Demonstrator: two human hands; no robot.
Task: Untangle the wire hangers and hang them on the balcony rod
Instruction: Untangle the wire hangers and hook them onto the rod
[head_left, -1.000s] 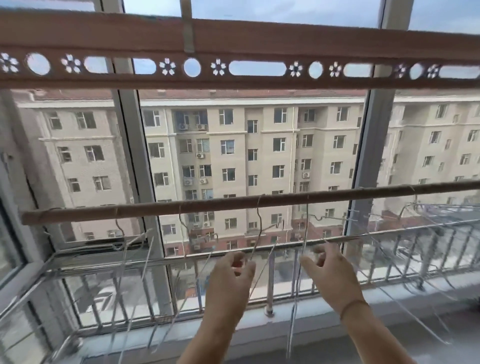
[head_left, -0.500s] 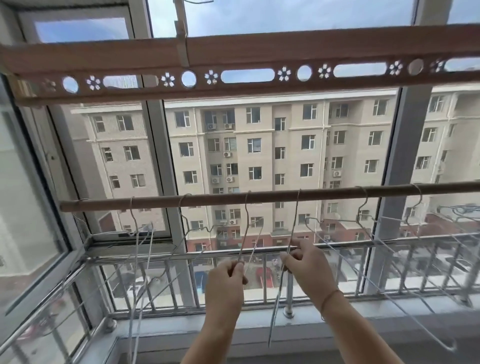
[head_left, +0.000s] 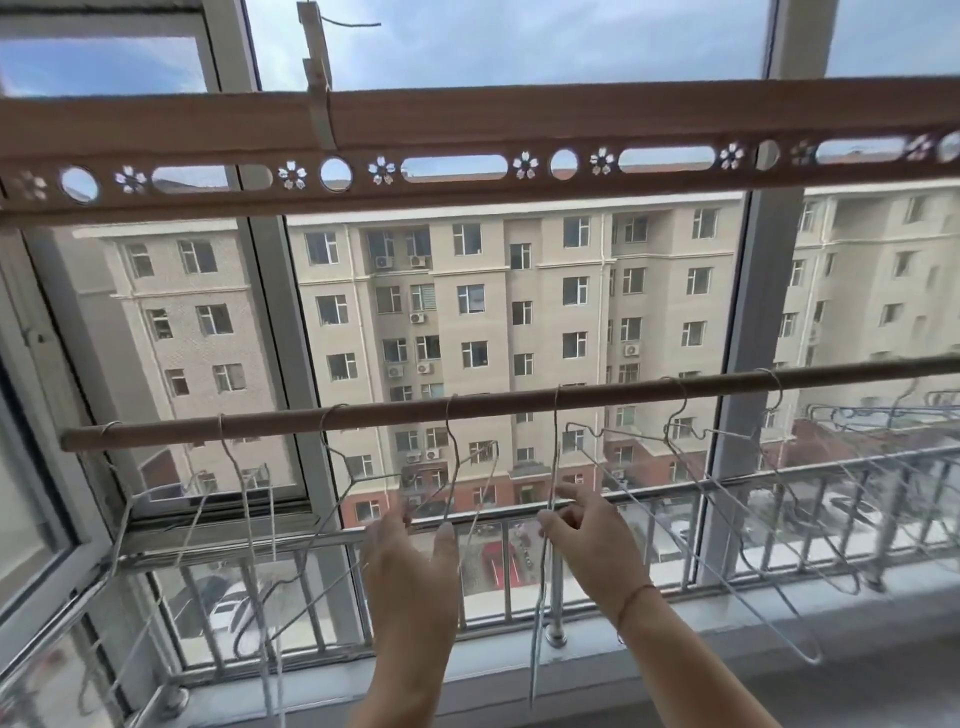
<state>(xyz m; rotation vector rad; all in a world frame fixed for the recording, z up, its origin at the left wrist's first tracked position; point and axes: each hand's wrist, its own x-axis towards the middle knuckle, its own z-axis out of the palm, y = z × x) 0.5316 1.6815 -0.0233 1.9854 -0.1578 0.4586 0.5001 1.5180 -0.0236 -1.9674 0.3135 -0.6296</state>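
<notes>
Just hooked another hanger (head_left: 555, 452) over the rod (head_left: 363, 421), pinching it with right hand (head_left: 587, 545), touching its neighbour (head_left: 456, 457) with slack left hand (head_left: 410, 571).

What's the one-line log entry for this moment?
step: hanging | left hand: at centre wire hanger, grip unclear | right hand: pinches edge-on wire hanger | both hooked over balcony rod

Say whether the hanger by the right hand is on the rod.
On: the hanger hooks over the rod, above the right hand.
</notes>
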